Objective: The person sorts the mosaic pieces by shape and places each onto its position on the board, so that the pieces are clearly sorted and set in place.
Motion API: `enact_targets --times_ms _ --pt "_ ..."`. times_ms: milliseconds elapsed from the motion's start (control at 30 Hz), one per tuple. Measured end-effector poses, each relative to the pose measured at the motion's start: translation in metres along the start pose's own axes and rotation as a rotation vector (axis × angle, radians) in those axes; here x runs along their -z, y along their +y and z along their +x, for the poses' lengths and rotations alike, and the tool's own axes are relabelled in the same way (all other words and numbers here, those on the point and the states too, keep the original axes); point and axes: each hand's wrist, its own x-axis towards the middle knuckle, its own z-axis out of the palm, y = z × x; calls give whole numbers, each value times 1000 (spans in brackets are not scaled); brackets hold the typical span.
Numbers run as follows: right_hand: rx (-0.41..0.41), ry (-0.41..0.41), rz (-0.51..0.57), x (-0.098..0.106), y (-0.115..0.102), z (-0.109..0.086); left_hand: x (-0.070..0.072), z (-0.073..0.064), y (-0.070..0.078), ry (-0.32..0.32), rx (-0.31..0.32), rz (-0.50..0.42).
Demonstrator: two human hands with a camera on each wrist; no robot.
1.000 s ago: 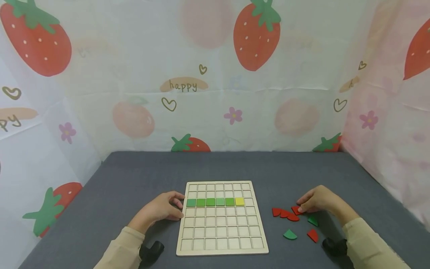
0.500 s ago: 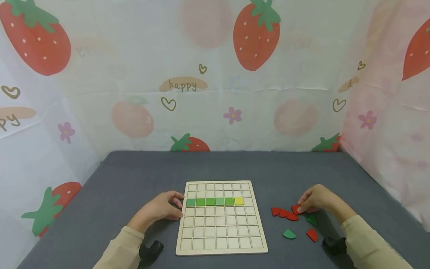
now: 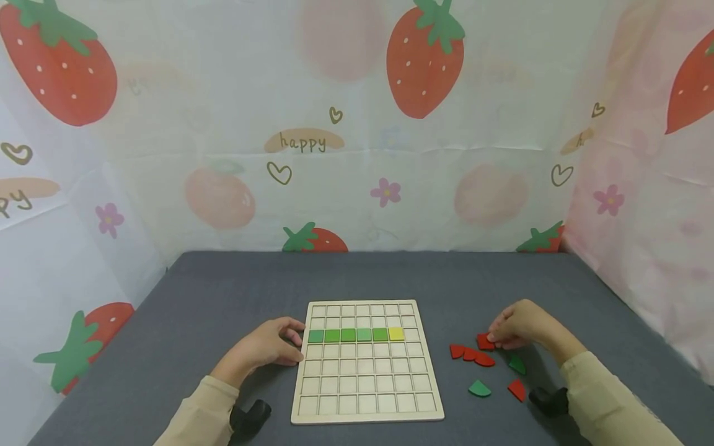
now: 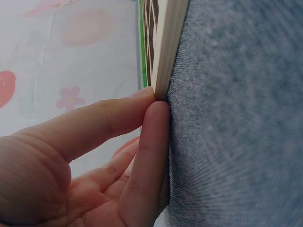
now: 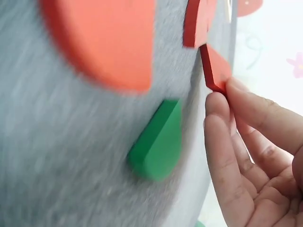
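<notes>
My left hand [image 3: 270, 342] touches the left edge of a pale wooden grid board [image 3: 368, 371], with thumb and index finger apart along that edge. The left wrist view shows the fingertips [image 4: 157, 109] right at the board's rim [image 4: 169, 52], low over the cloth. Across one row of the board lie several green tiles [image 3: 348, 335] and a yellow tile [image 3: 396, 334]. To the right of the board, my right hand [image 3: 521, 323] pinches a flat red tile [image 5: 218, 68] between thumb and finger. That tile overlaps another red piece [image 5: 196, 23] in the right wrist view.
Several red rounded pieces [image 3: 470, 354] lie between the board and my right hand. Two green quarter-round pieces [image 3: 479, 389] and a red one [image 3: 517, 390] are nearer me. Dark grey cloth [image 3: 240, 279] covers the table, with a strawberry-print curtain [image 3: 424, 204] behind.
My right hand has shifted slightly left and away from me, taking the red tile with it. The left hand and the board stay in place.
</notes>
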Motion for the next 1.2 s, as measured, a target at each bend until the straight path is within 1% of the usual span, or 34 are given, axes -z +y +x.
enact_targets --times_ms 300,400,567,667,833,1000,1200 --pt "20 5 75 -8 -15 6 0 -1 1 7 3 -6" --pt "19 11 75 -12 -23 10 -1 -2 1 10 7 -6" --pt "32 -10 65 -19 -35 13 -1 -1 1 10 11 -14" --pt "52 -23 77 -24 -40 14 0 0 0 -5 7 -21" --pt "72 -41 96 -33 -46 18 2 1 -3 -47 -23 -34" --pt "70 -35 95 -43 -53 23 3 2 -4 -55 -36 -36" --pt "65 -33 101 -54 -60 26 3 2 -4 -45 -33 -29"
